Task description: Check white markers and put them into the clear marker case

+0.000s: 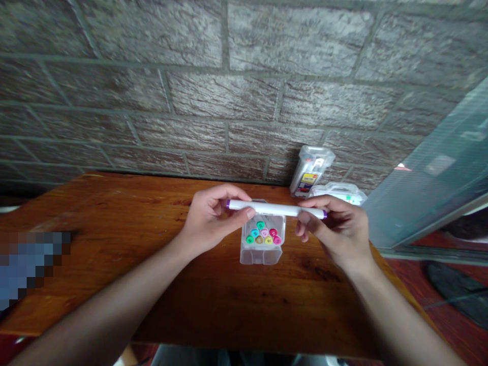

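A white marker (272, 208) with purple ends is held level between both my hands, above the table. My left hand (211, 218) pinches its left end with thumb and fingers closed. The marker's right end is gripped in the same way by my right hand (335, 226). Directly beneath the marker stands a clear plastic marker box (262, 253), open at the top, holding several markers with coloured caps (263, 235) in green, blue, pink and yellow.
The wooden table (152, 244) runs up to a grey brick wall (190, 101). A clear marker case (310, 170) leans against the wall at the back right, with a clear lid (337, 193) lying beside it. A glass pane (430, 178) stands at the right.
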{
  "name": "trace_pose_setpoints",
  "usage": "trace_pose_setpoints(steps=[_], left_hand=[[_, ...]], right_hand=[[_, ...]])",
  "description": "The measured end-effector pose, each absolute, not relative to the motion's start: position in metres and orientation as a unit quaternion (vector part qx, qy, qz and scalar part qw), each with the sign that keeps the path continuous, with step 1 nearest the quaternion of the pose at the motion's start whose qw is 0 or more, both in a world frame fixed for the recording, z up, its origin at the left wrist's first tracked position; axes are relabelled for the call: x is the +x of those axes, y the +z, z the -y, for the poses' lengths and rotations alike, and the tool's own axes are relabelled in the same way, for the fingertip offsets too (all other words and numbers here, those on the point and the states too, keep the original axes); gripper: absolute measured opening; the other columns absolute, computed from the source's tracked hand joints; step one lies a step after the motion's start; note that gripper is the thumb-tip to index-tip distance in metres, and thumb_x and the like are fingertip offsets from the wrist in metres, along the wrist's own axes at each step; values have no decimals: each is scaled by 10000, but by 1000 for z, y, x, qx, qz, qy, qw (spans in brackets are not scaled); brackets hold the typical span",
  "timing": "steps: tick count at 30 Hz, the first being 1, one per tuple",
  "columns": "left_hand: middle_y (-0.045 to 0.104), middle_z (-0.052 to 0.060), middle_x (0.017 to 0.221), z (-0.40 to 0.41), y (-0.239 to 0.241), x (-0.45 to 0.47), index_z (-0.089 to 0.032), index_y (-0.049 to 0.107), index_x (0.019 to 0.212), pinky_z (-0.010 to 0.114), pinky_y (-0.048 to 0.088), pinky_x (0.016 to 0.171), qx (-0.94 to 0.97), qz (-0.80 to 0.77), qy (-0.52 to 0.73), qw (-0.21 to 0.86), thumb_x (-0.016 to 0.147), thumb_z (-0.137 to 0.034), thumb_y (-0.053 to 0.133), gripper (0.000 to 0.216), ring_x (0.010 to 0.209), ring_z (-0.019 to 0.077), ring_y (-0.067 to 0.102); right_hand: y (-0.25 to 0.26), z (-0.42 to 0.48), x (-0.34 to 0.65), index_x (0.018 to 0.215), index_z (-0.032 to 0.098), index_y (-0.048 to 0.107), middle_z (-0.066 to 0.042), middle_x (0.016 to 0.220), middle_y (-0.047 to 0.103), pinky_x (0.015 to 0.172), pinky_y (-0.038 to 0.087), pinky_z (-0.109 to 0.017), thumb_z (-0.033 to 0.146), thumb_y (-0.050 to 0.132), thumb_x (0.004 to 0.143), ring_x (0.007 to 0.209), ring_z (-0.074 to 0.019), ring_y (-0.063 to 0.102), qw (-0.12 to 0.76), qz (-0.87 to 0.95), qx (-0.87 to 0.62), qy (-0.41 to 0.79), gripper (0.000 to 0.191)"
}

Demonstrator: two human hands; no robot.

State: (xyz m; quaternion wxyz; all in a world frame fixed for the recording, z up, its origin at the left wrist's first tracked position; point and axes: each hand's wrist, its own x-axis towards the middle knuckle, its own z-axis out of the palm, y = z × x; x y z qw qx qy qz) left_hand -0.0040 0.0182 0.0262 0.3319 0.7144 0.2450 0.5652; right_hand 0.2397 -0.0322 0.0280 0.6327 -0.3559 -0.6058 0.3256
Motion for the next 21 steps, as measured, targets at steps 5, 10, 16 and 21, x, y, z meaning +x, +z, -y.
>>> trace_pose_setpoints(steps=[5,10,16,21], left_hand=[[792,38,811,-19,23,-4,-186,793,877,228,548,599,710,-234,569,341,819,-228,879,112,674,139,691],[802,49,849,-19,23,-6,-191,796,908,255,587,654,711,-235,563,349,853,-252,848,98,733,164,726],[804,48,822,-18,25,-4,-185,791,877,240,568,603,711,-241,567,339,830,-255,862,110,683,153,706],[801,46,804,-19,24,-4,-180,797,866,228,556,598,711,-241,572,329,817,-250,878,117,672,144,699]], right_hand=[[31,33,239,906,193,811,-8,588,752,406,578,-217,231,911,804,426,-132,668,623,608,-370,325,147],[35,33,240,917,191,804,-15,586,757,391,577,-237,281,893,825,421,-149,674,617,613,-367,330,157],[33,33,238,890,195,811,-3,584,747,396,579,-226,239,936,778,424,-138,668,629,601,-372,324,173],[31,33,239,914,203,822,-7,600,754,416,580,-216,247,930,798,449,-132,674,628,597,-361,343,165]])
